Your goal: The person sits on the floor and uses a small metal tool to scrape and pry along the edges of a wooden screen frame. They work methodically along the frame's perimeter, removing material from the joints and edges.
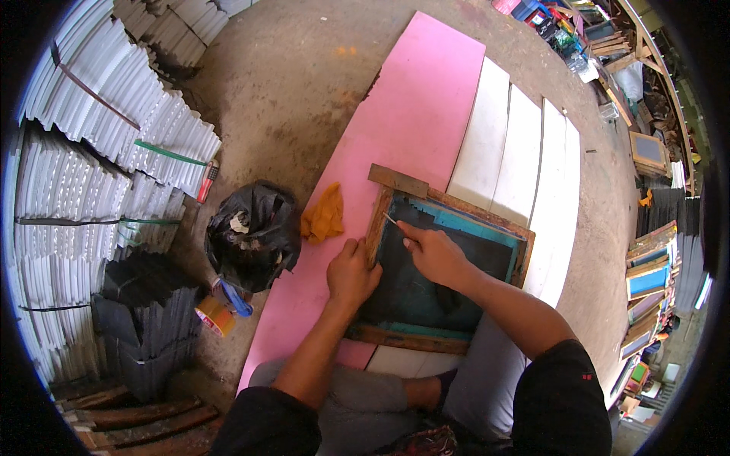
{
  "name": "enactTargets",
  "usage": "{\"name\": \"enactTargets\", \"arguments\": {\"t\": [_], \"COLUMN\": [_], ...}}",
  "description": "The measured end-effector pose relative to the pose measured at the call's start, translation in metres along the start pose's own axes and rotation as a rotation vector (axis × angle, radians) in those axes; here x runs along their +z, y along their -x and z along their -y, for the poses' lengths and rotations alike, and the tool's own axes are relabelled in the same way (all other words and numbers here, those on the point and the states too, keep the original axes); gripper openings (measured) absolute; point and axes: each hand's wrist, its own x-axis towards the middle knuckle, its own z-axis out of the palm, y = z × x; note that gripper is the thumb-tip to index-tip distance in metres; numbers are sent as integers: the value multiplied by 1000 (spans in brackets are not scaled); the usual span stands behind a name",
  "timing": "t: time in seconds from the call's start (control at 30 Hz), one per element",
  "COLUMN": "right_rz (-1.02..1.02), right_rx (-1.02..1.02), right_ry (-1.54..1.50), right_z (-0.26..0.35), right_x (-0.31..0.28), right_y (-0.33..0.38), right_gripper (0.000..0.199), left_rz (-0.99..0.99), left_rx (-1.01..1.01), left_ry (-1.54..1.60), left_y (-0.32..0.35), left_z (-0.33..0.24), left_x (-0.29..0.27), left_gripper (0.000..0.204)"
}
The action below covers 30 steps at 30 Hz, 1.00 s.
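A wooden screen-printing frame (411,339) lies tilted in front of me, partly against my leg. Dark paint-like material covers much of its blue-green mesh (456,251). My left hand (352,275) is closed on the frame's left wooden bar. In my right hand (439,258) a thin, pale stick-like tool (389,219) is pinched, its tip near the mesh's upper left corner; its exact kind is too small to tell. A short wooden block (398,182) sits across the frame's far left corner.
Pink board (411,99) and white boards (525,144) lie beneath. Left of them are an orange cloth (324,214), a black plastic bag (255,235) and a tape roll (215,315). Strapped white stacks (68,190) rise at the left; more frames (648,281) lean at the right.
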Motion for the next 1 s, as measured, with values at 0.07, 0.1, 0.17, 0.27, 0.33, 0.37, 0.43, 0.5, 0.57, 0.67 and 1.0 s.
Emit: {"name": "enactTargets", "arguments": {"t": [0.07, 0.1, 0.17, 0.27, 0.33, 0.37, 0.43, 0.5, 0.57, 0.67, 1.0], "right_rz": [103, 155, 98, 51, 28, 18, -25, -87, 242, 402, 3], "right_rx": [75, 117, 100, 54, 26, 17, -31, -101, 329, 577, 77], "right_ry": [207, 309, 23, -197, -68, 102, 83, -291, -797, -1094, 68], "right_z": [21, 28, 13, -17, -17, -5, -8, -38, -27, -21, -4], "right_x": [-15, -19, -13, 5, 6, -2, 4, 24, 1, -9, -7], "right_y": [1, 4, 2, -2, -1, 3, 3, 0, -7, -5, 16], "right_gripper": [48, 47, 44, 43, 43, 43, 44, 46, 46, 45, 45], "left_rz": [3, 12, 18, 26, 38, 33, 24, 30, 45, 65, 105], "left_rx": [-4, -13, -22, -30, -43, -41, -29, -26, -41, -46, -104], "left_ry": [-21, -23, -11, 22, 11, 27, 60, 53, 34, -3, 32], "left_y": [-1, 0, -2, -5, -4, -3, -3, -4, -2, -2, -5], "left_z": [0, -1, -1, -2, -1, 1, 4, -2, 0, 1, -5], "left_x": [-1, -4, -7, -4, -8, -8, -5, -7, -7, -8, -14], "left_gripper": [62, 62, 60, 56, 55, 55, 54, 55, 55, 58, 57]}}
